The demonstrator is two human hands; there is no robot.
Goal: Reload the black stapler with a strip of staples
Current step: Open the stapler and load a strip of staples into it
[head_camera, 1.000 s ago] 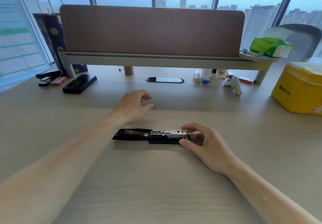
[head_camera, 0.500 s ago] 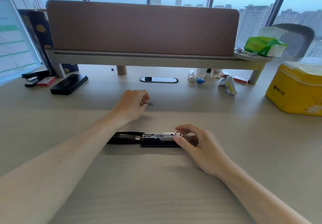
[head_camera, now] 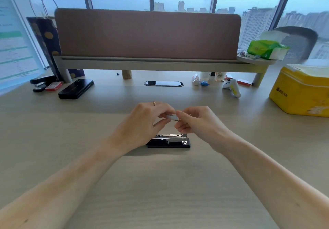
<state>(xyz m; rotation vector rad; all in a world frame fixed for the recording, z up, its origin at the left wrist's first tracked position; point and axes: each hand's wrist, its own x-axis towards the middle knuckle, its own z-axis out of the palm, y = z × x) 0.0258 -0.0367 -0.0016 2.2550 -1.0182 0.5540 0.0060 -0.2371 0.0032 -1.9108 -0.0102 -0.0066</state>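
The black stapler (head_camera: pixel 170 141) lies flat on the wooden desk (head_camera: pixel 160 184), opened out, its metal staple channel facing up; my left wrist hides its left part. Just above and beyond it, both hands meet in the air. My left hand (head_camera: pixel 142 122) and my right hand (head_camera: pixel 197 122) each pinch one end of a short silvery strip of staples (head_camera: pixel 172 117), held level between the fingertips. A ring sits on a finger of my left hand. Neither hand touches the stapler.
A pink divider panel (head_camera: pixel 147 34) on a raised shelf runs across the back. A black case (head_camera: pixel 76 89), a second stapler (head_camera: pixel 42 81) and a red box (head_camera: pixel 53 86) lie at back left. A yellow tin (head_camera: pixel 300 93) stands at right, small bottles (head_camera: pixel 195 80) and a tissue pack (head_camera: pixel 267 49) behind.
My left hand picked the staple strip off the desk and lifted it. My right hand let go of the stapler and rose to take the strip's other end.
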